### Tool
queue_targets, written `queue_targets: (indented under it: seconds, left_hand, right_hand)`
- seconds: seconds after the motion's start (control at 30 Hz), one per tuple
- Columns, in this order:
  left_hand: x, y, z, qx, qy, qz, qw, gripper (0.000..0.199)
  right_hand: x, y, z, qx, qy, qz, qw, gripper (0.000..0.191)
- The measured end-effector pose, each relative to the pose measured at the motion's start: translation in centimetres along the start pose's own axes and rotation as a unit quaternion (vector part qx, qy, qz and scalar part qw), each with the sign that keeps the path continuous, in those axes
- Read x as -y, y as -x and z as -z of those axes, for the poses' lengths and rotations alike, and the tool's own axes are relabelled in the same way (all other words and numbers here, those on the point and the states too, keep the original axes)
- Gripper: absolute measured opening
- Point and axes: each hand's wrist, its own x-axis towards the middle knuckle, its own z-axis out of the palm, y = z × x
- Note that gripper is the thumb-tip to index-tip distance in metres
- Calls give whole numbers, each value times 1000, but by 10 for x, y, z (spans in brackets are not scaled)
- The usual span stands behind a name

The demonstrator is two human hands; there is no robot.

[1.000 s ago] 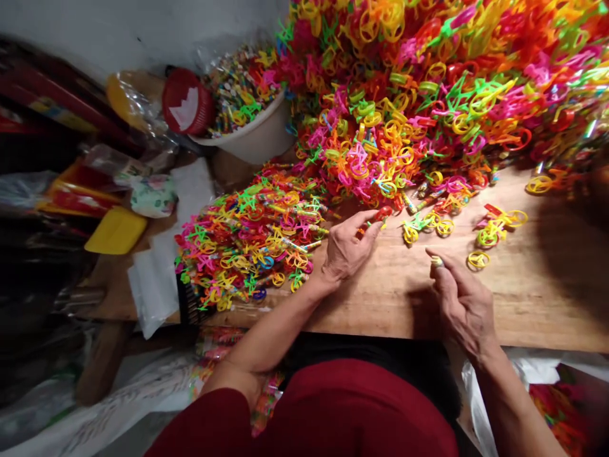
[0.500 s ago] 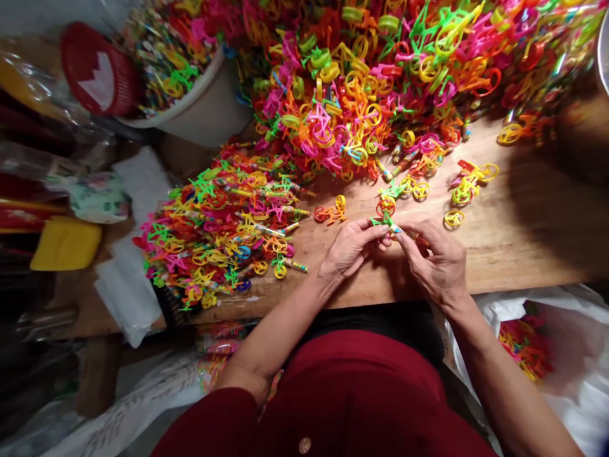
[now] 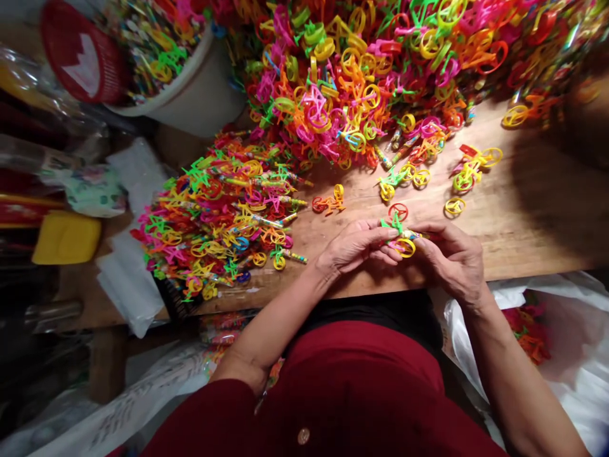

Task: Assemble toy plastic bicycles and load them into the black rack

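Between the fingertips of both hands is a small plastic toy bicycle (image 3: 394,222) with a green frame. A red wheel sticks out on its far side and a yellow wheel shows on its near side. My left hand (image 3: 359,246) pinches the green frame between thumb and fingers. My right hand (image 3: 454,257) is closed on a short clear tube (image 3: 411,235) with coloured bits in it, at the toy's right end; fingers partly hide the joint. A loose yellow wheel (image 3: 455,206) lies beyond my right hand, and an orange toy bicycle (image 3: 329,202) beyond my left.
A large heap of bright toy bicycles (image 3: 352,89) covers the back of the wooden table (image 3: 537,235). Toys with tubes lie in a pile (image 3: 223,216) at left. Behind it stand a white bucket (image 3: 190,95) and red basket (image 3: 80,57). A white sack (image 3: 566,343) hangs open at right.
Both hands have shifted slightly right and nearer with the toy bicycle. Its yellow wheel shows now, and the fingers have turned a little. My right hand still grips the tube end.
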Motion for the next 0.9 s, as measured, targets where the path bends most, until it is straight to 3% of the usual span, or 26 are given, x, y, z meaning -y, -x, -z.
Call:
queue_targets:
  seconds: [0.13, 0.3, 0.5, 0.77, 0.9]
  left_hand:
    - [2, -3, 2, 14, 9, 9, 1000, 25]
    - [4, -7, 7, 9, 26, 5, 1000, 21]
    - [6, -9, 10, 45, 16, 9, 999, 29]
    - [3, -6, 6, 50, 7, 66, 997, 12]
    - [8, -2, 5, 37, -25, 49, 998, 14]
  right_hand:
    - [2, 0, -1, -10, -26, -24, 999, 23]
    - [-3, 0, 6, -51, 16, -18, 998, 19]
    - [-9, 2, 7, 0, 44, 17, 999, 15]
    - [-9, 5, 7, 16, 34, 52, 998, 7]
    - [4, -1, 23, 101, 119, 129, 979, 9]
